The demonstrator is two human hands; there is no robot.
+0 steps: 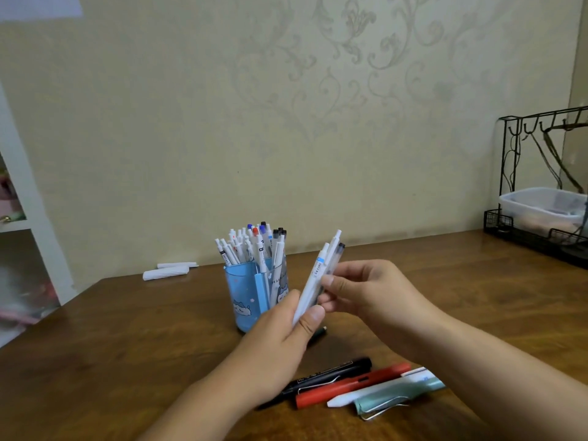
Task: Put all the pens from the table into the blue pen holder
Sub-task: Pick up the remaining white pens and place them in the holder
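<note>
A blue pen holder (241,294) stands mid-table, packed with several white pens (251,246). In front of it my left hand (280,338) grips a small bundle of white pens (315,275) by their lower ends, tips slanting up to the right. My right hand (369,291) pinches the same bundle near its middle. On the table below my hands lie a black marker (334,374), a red pen (350,388), a white pen (359,396) and a pale green pen (397,397). A dark pen tip (319,331) shows under my left hand.
The wooden table (143,345) meets a patterned wall. Two white rolled pieces (168,271) lie at the back left. A black wire rack (541,186) with a clear plastic box (544,205) stands at the back right. A white shelf (19,186) is at the left.
</note>
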